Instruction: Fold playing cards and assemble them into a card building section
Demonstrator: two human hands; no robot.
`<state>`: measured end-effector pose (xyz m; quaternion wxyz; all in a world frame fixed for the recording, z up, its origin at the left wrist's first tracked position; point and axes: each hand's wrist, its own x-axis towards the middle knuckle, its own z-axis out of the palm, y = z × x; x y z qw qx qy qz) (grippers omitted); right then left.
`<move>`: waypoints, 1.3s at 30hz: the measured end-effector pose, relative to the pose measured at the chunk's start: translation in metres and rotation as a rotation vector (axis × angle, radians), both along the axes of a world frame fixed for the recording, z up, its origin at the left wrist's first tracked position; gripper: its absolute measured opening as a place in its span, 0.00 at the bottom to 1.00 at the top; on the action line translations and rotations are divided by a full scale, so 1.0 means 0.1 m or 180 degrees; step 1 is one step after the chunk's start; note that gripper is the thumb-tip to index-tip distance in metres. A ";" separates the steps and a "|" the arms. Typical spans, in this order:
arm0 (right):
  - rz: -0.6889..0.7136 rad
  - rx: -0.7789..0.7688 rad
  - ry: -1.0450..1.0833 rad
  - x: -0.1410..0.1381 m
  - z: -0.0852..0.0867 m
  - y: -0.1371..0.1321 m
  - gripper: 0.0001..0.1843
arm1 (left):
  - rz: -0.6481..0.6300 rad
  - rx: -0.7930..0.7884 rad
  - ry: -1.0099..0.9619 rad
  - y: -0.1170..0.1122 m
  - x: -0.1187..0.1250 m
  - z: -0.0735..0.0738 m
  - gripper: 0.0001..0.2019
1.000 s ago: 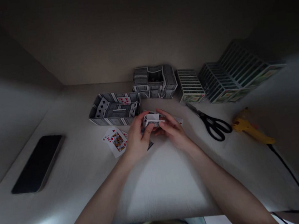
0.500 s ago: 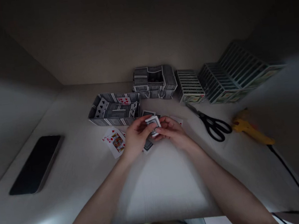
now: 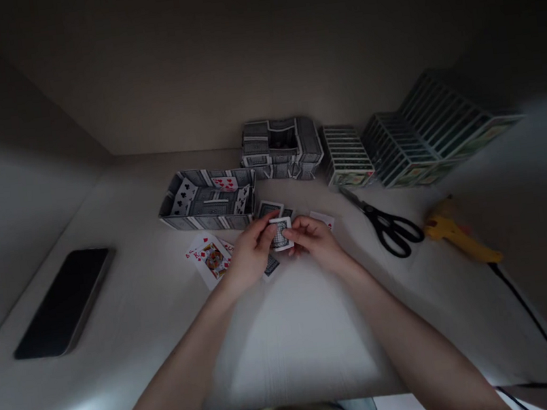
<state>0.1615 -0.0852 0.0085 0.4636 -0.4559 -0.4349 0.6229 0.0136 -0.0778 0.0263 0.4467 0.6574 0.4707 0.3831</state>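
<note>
Between my hands is a playing card (image 3: 281, 234), its dark patterned back facing up; whether it is one card or a few stacked cannot be told. My left hand (image 3: 249, 250) pinches its left side, thumb on top. From the right, my right hand (image 3: 316, 239) grips the opposite edge with thumb and fingers. Face-up cards (image 3: 212, 259), a king of diamonds on top, lie left of my left hand. A face-down card (image 3: 270, 209) rests just beyond my fingers, and another (image 3: 271, 266) sticks out beneath my hands. One more card (image 3: 323, 219) lies behind my right hand.
An open box made of cards (image 3: 206, 222) stands behind my left hand. Beyond it is a car-like card model (image 3: 281, 151). Slatted card structures (image 3: 347, 156) stand at back right. Scissors (image 3: 389, 225) and a yellow glue gun (image 3: 459, 236) lie right, a phone (image 3: 65, 304) left.
The card in my hands has turned from tilted to nearly upright, showing more of its back. My left thumb has drawn back toward its left edge.
</note>
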 end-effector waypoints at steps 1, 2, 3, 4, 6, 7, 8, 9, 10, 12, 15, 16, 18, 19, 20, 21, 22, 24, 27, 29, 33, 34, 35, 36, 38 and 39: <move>-0.0039 0.0021 -0.0031 0.00 -0.01 0.00 0.16 | -0.0063 -0.0005 0.0014 0.00 -0.01 0.00 0.17; -0.0064 0.0045 -0.0070 0.00 -0.02 0.01 0.16 | -0.0115 -0.0014 0.0014 0.01 -0.02 0.01 0.17; -0.0072 0.0070 -0.0121 0.00 -0.02 0.01 0.16 | -0.0163 -0.0034 0.0002 0.02 -0.04 0.01 0.18; -0.0077 0.0096 -0.0185 0.00 -0.02 0.01 0.15 | -0.0200 -0.0079 -0.0025 0.02 -0.05 0.02 0.18; -0.0108 0.0140 -0.0317 0.00 -0.02 0.02 0.15 | -0.0214 -0.0248 -0.0115 0.04 -0.07 0.02 0.18; -0.0135 0.0148 -0.0362 0.00 -0.02 0.02 0.15 | -0.0188 -0.0365 -0.0186 0.05 -0.08 0.02 0.19; -0.0158 0.0141 -0.0378 0.00 -0.02 0.02 0.15 | -0.0150 -0.0496 -0.0272 0.06 -0.08 0.02 0.19; -0.0176 0.0122 -0.0361 0.00 -0.02 0.02 0.14 | -0.0103 -0.0635 -0.0363 0.07 -0.08 0.01 0.18; -0.0186 0.0097 -0.0319 0.00 -0.01 0.03 0.14 | -0.0045 -0.0763 -0.0454 0.07 -0.09 0.01 0.18; -0.0188 0.0057 -0.0212 0.00 0.00 0.03 0.14 | 0.0090 -0.0947 -0.0592 0.08 -0.09 -0.01 0.18; -0.0198 0.0027 -0.0136 0.00 0.01 0.04 0.14 | 0.0332 -0.1037 -0.0599 0.07 -0.08 -0.03 0.19; -0.0200 0.0012 -0.0135 0.00 0.01 0.04 0.14 | 0.0388 -0.1047 -0.0554 0.07 -0.08 -0.03 0.19; -0.0187 -0.0014 -0.0144 0.00 0.02 0.03 0.14 | 0.0462 -0.1062 -0.0445 0.07 -0.08 -0.03 0.19; -0.0171 -0.0026 -0.0148 0.00 0.01 0.03 0.14 | 0.0487 -0.1050 -0.0397 0.07 -0.08 -0.04 0.18; -0.0154 -0.0038 -0.0150 0.00 0.01 0.03 0.14 | 0.0494 -0.1017 -0.0354 0.07 -0.09 -0.04 0.18; -0.0141 -0.0049 -0.0151 -0.01 0.01 0.03 0.14 | 0.0493 -0.0962 -0.0312 0.07 -0.09 -0.04 0.18; -0.0134 -0.0062 -0.0152 -0.01 0.01 0.02 0.14 | 0.0483 -0.0889 -0.0262 0.07 -0.09 -0.04 0.17; -0.0141 -0.0100 -0.0154 -0.01 0.00 0.02 0.14 | 0.0433 -0.0723 -0.0129 0.07 -0.09 -0.03 0.16; -0.0146 -0.0155 -0.0181 -0.01 -0.01 0.02 0.14 | 0.0365 -0.0549 0.0061 0.07 -0.10 -0.03 0.15; -0.0112 -0.0168 -0.0209 -0.01 -0.01 0.02 0.14 | 0.0357 -0.0499 0.0112 0.07 -0.10 -0.03 0.14; -0.0027 -0.0160 -0.0223 -0.01 -0.01 0.02 0.14 | 0.0338 -0.0452 0.0108 0.07 -0.10 -0.05 0.14; -0.0011 -0.0156 -0.0220 0.00 -0.01 0.02 0.14 | 0.0332 -0.0441 0.0098 0.07 -0.10 -0.05 0.14; 0.0003 -0.0152 -0.0217 0.00 -0.02 0.02 0.15 | 0.0325 -0.0426 0.0097 0.07 -0.10 -0.05 0.14; 0.0014 -0.0149 -0.0215 0.00 -0.02 0.02 0.15 | 0.0315 -0.0408 0.0113 0.07 -0.10 -0.05 0.14; 0.0034 -0.0151 -0.0216 0.00 -0.02 0.02 0.15 | 0.0300 -0.0388 0.0183 0.06 -0.10 -0.04 0.14; 0.0046 -0.0153 -0.0213 0.00 -0.02 0.02 0.15 | 0.0297 -0.0401 0.0224 0.06 -0.10 -0.04 0.14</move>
